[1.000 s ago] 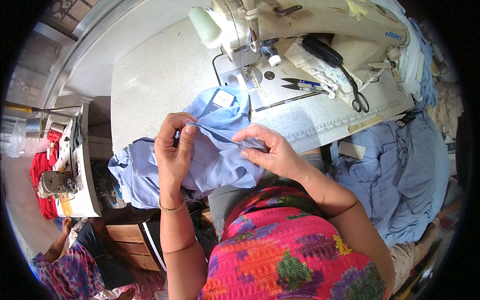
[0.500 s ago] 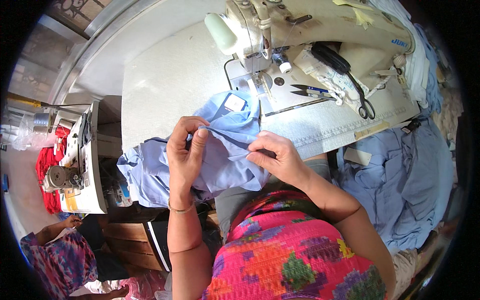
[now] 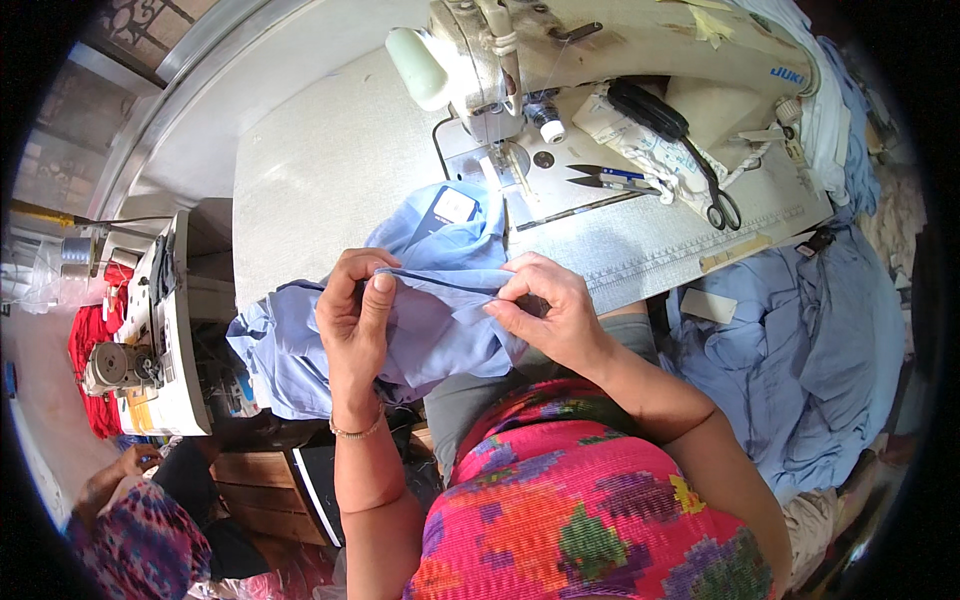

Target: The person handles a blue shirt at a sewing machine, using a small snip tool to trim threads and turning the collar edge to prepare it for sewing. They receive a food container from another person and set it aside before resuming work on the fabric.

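A light blue shirt (image 3: 440, 340) is bunched over the near edge of the sewing table, partly hanging toward my lap. My left hand (image 3: 355, 305) pinches a folded edge of it between thumb and fingers. With thumb and forefinger, my right hand (image 3: 545, 305) grips the same edge farther right, so a strip of cloth stretches between the two. Beyond my hands the collar part lies on the table, showing a dark label with a white patch (image 3: 455, 207). Its far end reaches close to the needle area of the sewing machine (image 3: 490, 110).
Thread snips (image 3: 610, 178) and black-handled scissors (image 3: 680, 135) lie by the machine on the metal-coloured tabletop (image 3: 310, 180). More blue garments (image 3: 790, 340) are heaped at the right. Another machine table (image 3: 185, 340) stands at left, with a person (image 3: 140, 530) seated below it.
The shirt edge between my hands is now pulled straighter and flatter. My left hand has shifted slightly left and down. The whole view has moved a little.
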Demonstrator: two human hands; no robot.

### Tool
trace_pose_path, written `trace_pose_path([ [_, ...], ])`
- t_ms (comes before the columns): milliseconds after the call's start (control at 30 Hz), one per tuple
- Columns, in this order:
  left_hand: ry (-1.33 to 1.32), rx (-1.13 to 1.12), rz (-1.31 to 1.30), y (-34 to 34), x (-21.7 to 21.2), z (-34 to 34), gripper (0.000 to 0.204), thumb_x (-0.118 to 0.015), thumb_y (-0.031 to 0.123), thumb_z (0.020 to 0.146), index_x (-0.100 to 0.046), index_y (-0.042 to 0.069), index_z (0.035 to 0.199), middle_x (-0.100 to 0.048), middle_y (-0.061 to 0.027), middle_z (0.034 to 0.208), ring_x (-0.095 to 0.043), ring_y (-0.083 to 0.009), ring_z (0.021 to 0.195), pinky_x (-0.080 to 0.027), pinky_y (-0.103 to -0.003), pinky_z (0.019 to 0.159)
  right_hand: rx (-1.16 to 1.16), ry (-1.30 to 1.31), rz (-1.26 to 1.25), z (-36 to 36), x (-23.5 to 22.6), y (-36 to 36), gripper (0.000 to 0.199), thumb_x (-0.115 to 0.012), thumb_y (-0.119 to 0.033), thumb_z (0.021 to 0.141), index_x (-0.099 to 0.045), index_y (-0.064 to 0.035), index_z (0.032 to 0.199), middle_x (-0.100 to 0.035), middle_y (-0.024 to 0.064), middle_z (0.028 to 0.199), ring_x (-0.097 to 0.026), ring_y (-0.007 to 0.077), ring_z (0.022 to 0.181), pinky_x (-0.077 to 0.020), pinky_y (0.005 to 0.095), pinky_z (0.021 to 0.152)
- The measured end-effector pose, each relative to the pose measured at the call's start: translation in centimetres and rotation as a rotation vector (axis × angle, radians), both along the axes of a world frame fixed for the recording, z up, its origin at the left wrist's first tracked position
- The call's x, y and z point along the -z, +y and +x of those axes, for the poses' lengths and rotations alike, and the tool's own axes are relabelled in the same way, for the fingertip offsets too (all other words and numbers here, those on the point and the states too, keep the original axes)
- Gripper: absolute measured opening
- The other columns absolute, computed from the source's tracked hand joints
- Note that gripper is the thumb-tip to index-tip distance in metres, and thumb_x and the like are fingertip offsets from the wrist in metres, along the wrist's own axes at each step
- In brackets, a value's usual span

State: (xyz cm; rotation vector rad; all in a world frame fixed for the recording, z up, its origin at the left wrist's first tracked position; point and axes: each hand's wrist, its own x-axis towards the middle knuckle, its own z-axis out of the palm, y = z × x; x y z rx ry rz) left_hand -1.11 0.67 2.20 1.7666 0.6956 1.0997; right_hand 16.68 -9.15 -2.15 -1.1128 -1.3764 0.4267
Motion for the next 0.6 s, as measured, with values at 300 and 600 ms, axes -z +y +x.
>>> trace_pose_path([
  [300, -0.025, -0.037, -0.043, 0.0, 0.2, -0.2, 0.014, -0.056, 0.012, 0.087, -0.053, -0.001, 0.083, -0.055, -0.0039, 0.088, -0.039, -0.0041, 0.065, -0.032, -0.016, 0.055, -0.084, 0.275, -0.312, -0.2, -0.4, -0.6, 0.024, -0.064, 0.0, 0.076, -0.051, -0.0021, 0.095, -0.052, -0.001, 0.074, -0.046, 0.0043, 0.069, -0.0367, 0.0187, 0.062],
  [600, 0.024, -0.156, -0.09, 0.8, 0.8, -0.7, 0.015, -0.056, 0.014, 0.087, -0.058, -0.001, 0.087, -0.055, 0.0002, 0.084, -0.042, -0.0034, 0.071, -0.033, -0.015, 0.063, -0.303, 0.506, -0.411, 0.0, -1.1, -0.4, 0.047, -0.053, 0.006, 0.077, -0.038, -0.0034, 0.121, -0.048, 0.0021, 0.093, -0.048, 0.006, 0.086, -0.0387, 0.0189, 0.073],
])
